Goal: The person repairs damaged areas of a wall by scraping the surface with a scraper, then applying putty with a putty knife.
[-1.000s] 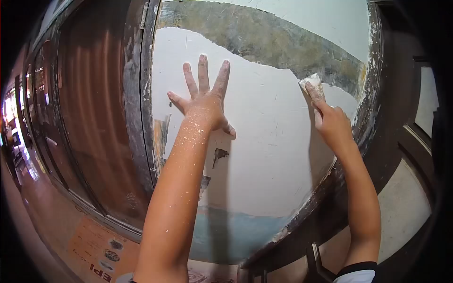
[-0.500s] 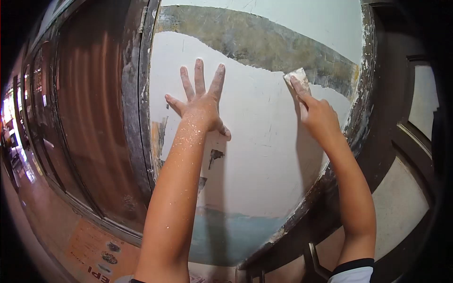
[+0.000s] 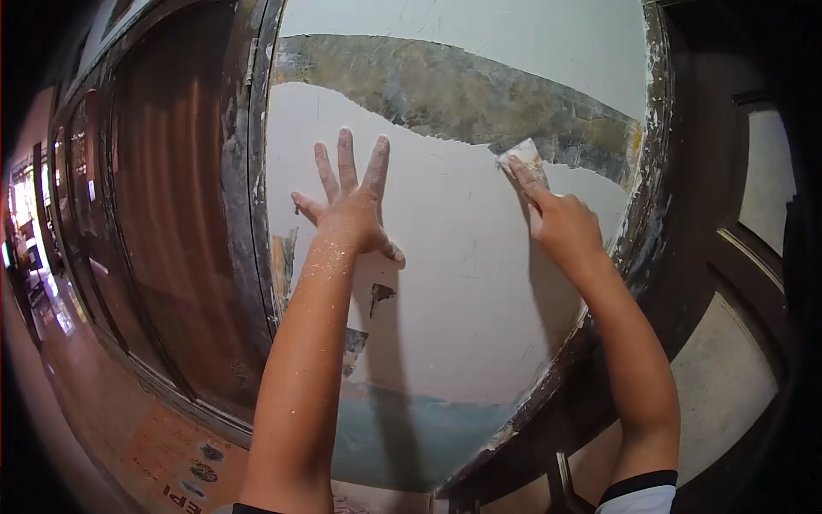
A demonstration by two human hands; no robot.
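Note:
My left hand (image 3: 349, 210) lies flat with spread fingers on the white wall coating (image 3: 454, 248), and white specks dot its wrist and forearm. To the right, my right hand (image 3: 552, 201) is closed round a scraper (image 3: 521, 163) smeared with white. The scraper's edge meets the ragged upper border of the white coating, where a bare grey-brown band (image 3: 437, 81) crosses the wall. The handle is mostly hidden by my right hand. Small dark patches (image 3: 381, 298) show below my left hand.
A worn dark frame (image 3: 248, 171) borders the wall on the left, beside a reddish-brown panel (image 3: 175, 214). Another chipped frame edge (image 3: 655, 146) runs down the right. Panelled dark woodwork (image 3: 745, 283) stands beyond it. Printed cardboard (image 3: 180, 454) lies on the floor at lower left.
The wall and both hands appear slightly lower and further left in the view. The scraper remains at the border of the coating, and my left hand stays spread on the wall.

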